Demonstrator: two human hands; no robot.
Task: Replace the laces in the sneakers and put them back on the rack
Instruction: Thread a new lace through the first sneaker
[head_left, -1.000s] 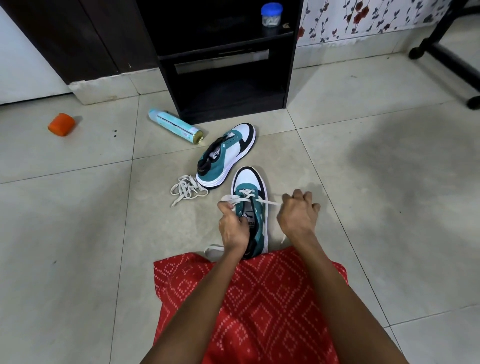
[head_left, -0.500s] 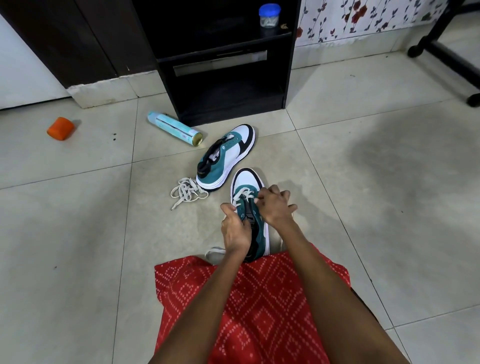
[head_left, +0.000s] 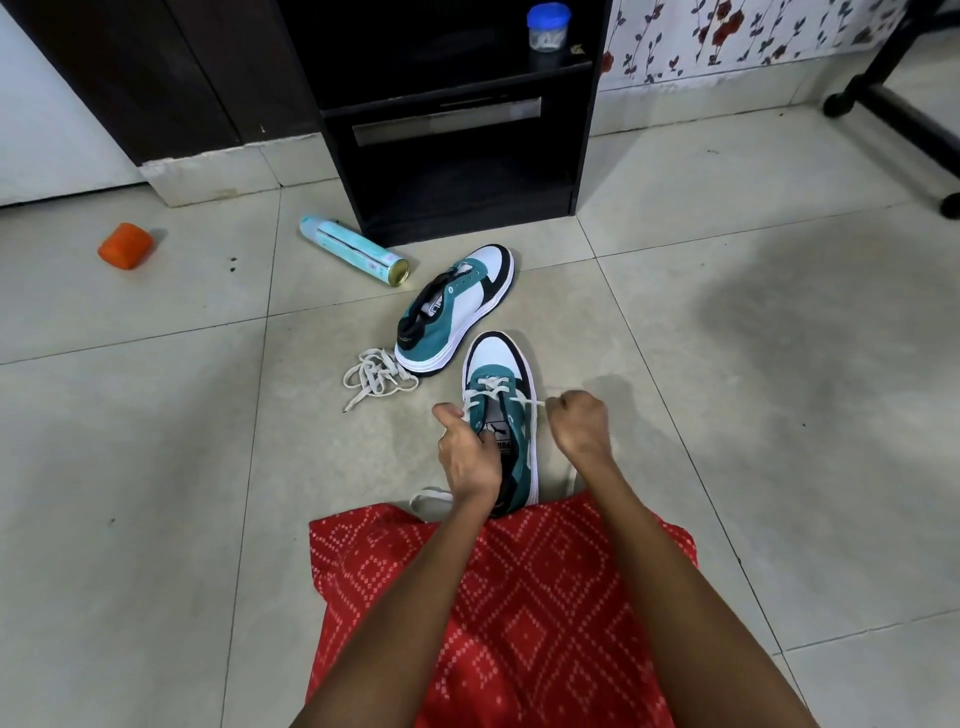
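Both hands (head_left: 470, 457) (head_left: 579, 428) tight on lace (head_left: 527, 404)

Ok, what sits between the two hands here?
In the head view, the near sneaker lies between the left hand and the right hand, its white lace stretched taut toward the right hand.

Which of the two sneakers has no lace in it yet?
The farther sneaker, nearer the rack: its eyelets look bare. The nearer sneaker has white lace crossing its front.
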